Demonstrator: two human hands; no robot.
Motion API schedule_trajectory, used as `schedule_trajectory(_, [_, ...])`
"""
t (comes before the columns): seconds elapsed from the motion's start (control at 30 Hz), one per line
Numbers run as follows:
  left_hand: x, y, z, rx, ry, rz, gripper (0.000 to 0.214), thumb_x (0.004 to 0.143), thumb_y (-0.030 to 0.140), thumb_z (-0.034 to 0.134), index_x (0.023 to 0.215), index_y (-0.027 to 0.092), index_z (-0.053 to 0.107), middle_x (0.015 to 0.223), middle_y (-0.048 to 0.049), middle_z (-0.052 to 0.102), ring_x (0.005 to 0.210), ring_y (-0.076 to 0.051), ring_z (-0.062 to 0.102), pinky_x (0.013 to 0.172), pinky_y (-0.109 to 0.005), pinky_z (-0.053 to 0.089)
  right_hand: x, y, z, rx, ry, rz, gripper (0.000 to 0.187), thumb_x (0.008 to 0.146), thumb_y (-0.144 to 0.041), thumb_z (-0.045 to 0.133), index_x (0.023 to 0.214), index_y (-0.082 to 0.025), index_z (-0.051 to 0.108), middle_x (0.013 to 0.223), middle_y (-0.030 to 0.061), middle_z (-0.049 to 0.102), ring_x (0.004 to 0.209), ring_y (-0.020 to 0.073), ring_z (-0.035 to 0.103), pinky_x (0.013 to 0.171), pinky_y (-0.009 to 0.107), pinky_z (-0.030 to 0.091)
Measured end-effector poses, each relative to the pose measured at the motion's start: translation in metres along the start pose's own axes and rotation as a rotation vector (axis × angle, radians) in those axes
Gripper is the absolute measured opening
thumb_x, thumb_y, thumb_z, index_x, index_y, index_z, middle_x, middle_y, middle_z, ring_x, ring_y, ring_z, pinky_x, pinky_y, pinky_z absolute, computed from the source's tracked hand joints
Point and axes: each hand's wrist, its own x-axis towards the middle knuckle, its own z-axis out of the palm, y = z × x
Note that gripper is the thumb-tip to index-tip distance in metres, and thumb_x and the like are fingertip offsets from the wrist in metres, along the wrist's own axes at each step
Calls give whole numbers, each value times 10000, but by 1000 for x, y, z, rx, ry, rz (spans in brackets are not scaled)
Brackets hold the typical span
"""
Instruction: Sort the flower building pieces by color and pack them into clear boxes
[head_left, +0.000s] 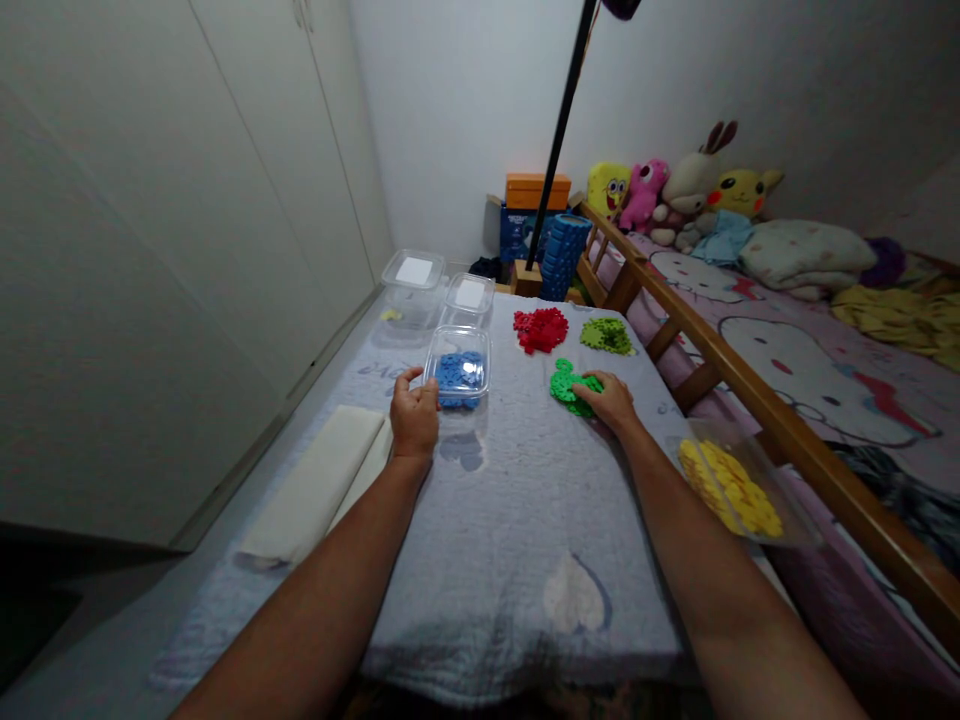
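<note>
My left hand (415,415) grips the near left side of a clear plastic box (487,365), its thumb at the rim. Blue plastic pieces (459,372) show through the box. On the right, my right hand (611,402) has its fingers curled onto a pile of small flat green pieces (564,385). The fingertips are partly hidden among them. Behind that pile lie a heap of red pieces (541,329) and one of olive-green pieces (607,336).
Two lidded clear boxes, a larger one (401,300) and a smaller one (470,293), stand at the back left. Folded cream cloth (322,480) lies left on the table (510,560). A bag of yellow pieces (727,485) rests by the wooden bed rail (697,345). A black pole (561,130) rises behind.
</note>
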Motion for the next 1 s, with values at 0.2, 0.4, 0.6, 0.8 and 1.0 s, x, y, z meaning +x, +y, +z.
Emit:
schedule_trajectory(0.2, [-1,1,0,5,2,-11,455,804,441,605,1163,165,560,563,65,537,525,-153,532,547,-251,381,-28,-30,7,73,-68,-138,420,817,-490,668,1143,-237,748,1229,91,714,1210,303,600,1084,462,405])
schedule_trajectory(0.4, [1,-1,0,8,6,8,430,810,412,606,1161,166,563,565,71,546,515,-144,524,554,-253,386,-54,-62,12,111,-139,-216,424,819,-478,683,1173,-249,732,1257,93,690,1246,312,562,1095,485,393])
schedule_trajectory(0.6, [0,2,0,12,5,6,425,814,417,602,1153,163,566,562,68,543,529,-152,543,559,-253,389,-68,-82,16,202,-235,-319,462,810,-487,705,1199,-238,710,1266,107,667,1240,306,555,1106,486,390])
schedule_trajectory(0.8, [0,1,0,-9,-6,1,427,813,418,608,1153,164,561,571,63,550,532,-150,545,554,-247,390,-40,-75,13,492,-232,-382,428,883,-500,601,1203,-229,685,1300,86,657,1255,258,567,1120,409,402])
schedule_trajectory(1.0, [0,2,-1,-24,-18,-5,407,821,390,610,1152,159,555,564,68,549,530,-145,546,562,-246,394,21,-57,20,235,-20,-55,400,943,-428,468,1215,-210,665,1319,143,643,1316,282,513,1151,440,362])
